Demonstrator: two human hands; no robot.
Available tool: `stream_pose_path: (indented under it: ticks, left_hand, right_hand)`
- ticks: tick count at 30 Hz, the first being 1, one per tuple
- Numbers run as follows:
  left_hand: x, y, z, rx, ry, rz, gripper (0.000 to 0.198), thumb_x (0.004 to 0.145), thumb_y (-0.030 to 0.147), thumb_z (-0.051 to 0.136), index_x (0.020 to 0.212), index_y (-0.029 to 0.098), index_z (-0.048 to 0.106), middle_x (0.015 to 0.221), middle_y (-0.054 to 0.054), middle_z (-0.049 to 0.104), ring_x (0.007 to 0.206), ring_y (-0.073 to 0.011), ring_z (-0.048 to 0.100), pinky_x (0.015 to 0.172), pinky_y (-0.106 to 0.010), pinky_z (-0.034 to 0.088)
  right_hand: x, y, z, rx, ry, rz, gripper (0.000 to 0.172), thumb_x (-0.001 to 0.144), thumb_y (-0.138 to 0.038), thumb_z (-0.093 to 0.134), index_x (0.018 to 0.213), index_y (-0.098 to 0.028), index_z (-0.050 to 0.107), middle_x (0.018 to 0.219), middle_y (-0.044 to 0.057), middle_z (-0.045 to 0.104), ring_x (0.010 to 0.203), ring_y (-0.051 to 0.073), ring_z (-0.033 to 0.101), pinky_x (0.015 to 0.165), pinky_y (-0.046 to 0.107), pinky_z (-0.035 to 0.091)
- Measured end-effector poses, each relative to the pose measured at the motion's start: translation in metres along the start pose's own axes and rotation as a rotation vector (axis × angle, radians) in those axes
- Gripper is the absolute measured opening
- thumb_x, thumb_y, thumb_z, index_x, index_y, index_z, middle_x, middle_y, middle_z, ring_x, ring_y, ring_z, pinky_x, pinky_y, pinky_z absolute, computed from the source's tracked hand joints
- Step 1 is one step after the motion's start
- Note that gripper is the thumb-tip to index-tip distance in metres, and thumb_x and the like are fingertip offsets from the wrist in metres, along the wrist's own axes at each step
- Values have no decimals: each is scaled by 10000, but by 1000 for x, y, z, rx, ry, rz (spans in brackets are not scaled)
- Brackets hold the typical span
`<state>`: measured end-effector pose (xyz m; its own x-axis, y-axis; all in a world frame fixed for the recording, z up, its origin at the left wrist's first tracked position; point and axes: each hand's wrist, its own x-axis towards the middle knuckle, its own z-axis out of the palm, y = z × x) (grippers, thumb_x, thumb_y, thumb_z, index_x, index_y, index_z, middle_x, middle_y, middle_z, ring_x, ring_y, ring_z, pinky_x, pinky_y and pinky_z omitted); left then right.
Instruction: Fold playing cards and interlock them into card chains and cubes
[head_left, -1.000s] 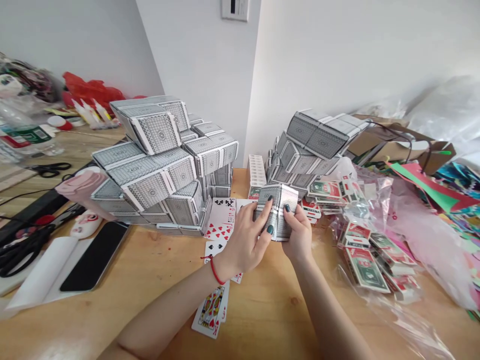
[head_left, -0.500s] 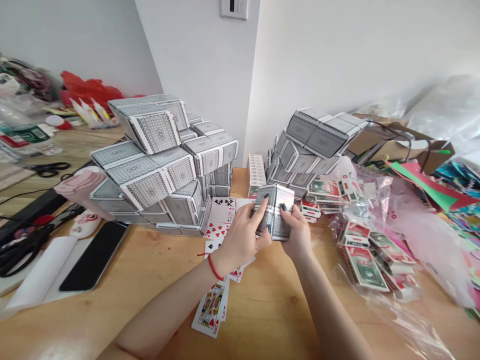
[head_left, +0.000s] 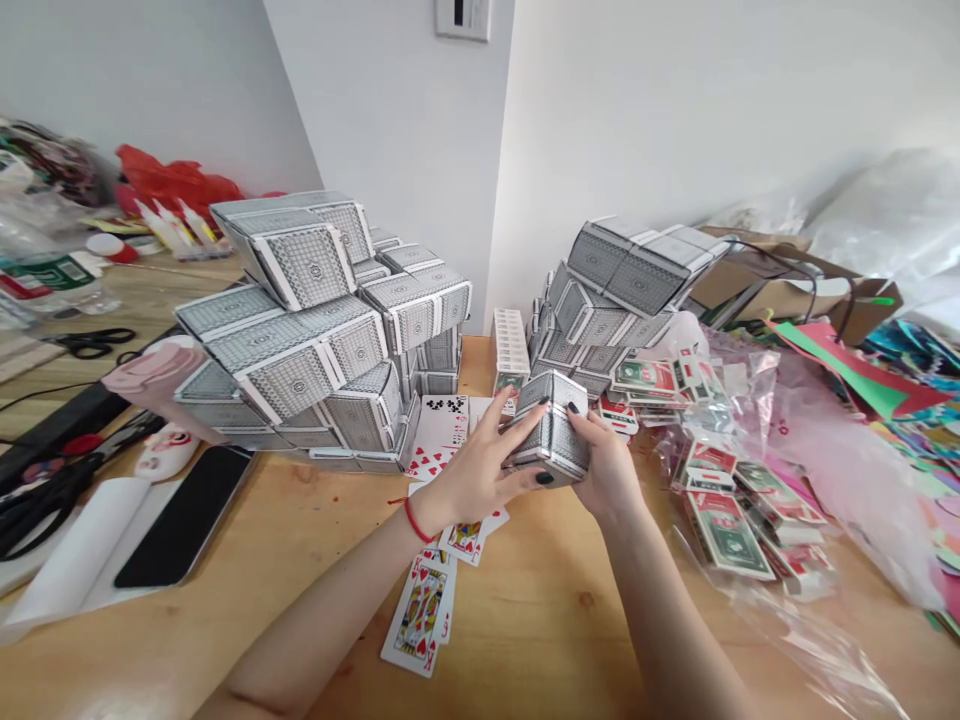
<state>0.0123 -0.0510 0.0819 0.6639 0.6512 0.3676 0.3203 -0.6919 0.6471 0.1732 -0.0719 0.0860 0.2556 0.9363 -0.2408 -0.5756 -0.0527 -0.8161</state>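
Observation:
Between both hands, above the wooden table, is a small box folded from grey-patterned playing cards (head_left: pixel 553 425). My left hand (head_left: pixel 480 465) grips its left side, fingers on top and thumb low on the front. On the right side, my right hand (head_left: pixel 606 460) holds the same box, its palm partly hidden. Loose face-up cards (head_left: pixel 420 610) lie on the table below my left wrist, and more cards (head_left: pixel 435 435) lie behind that hand. Stacked card boxes (head_left: pixel 300 350) stand at the left; another stack (head_left: pixel 622 275) stands at the right.
A black phone (head_left: pixel 184 520), scissors (head_left: pixel 52 485) and a bottle (head_left: pixel 56 275) are at the left. Card packs (head_left: pixel 727 535) in clear plastic lie at the right, near coloured paper (head_left: pixel 847 365). An upright row of packs (head_left: pixel 511 345) stands by the wall.
The held box has turned and tilted, showing its corner and more of its side. My left fingers have shifted over it, and my right hand has moved slightly right.

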Motion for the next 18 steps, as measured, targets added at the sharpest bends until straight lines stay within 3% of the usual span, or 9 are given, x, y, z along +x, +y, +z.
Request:
stream_pose_path:
  ticks: [3, 7, 13, 18]
  left_hand:
    - [2, 2, -3, 20, -11, 22, 651, 772, 462, 551, 1353, 304, 304, 1463, -84, 107, 1291, -293, 284, 1023, -451, 330]
    - [3, 6, -4, 33, 47, -16, 544, 803, 391, 535, 1312, 312, 359, 1383, -88, 269, 1203, -250, 397, 969, -419, 401]
    - [1, 14, -5, 112, 294, -96, 495, 822, 348, 514, 1288, 255, 371, 1289, -104, 342, 1144, -225, 437, 947, -374, 410]
    - [0, 19, -4, 152, 377, -133, 450, 836, 322, 491, 1263, 231, 384, 1270, -107, 358, 1178, -221, 411, 966, -371, 390]
  right_hand:
    - [-1, -8, -1, -42, -118, 82, 206, 687, -278, 613, 864, -176, 635, 779, 43, 702, 743, 233, 658, 656, 356, 523]
    - [-5, -16, -1, -73, -252, 155, 236, 747, -329, 549, 875, -164, 658, 836, 55, 705, 826, 246, 648, 679, 361, 514]
    - [-9, -10, 2, -95, -283, 29, 282, 727, -362, 629, 954, -196, 650, 954, 40, 692, 852, 211, 631, 709, 313, 496]
    - [-12, 1, 10, -20, -355, -37, 352, 693, -364, 681, 1006, -210, 631, 1024, 60, 671, 888, 216, 628, 740, 328, 503]
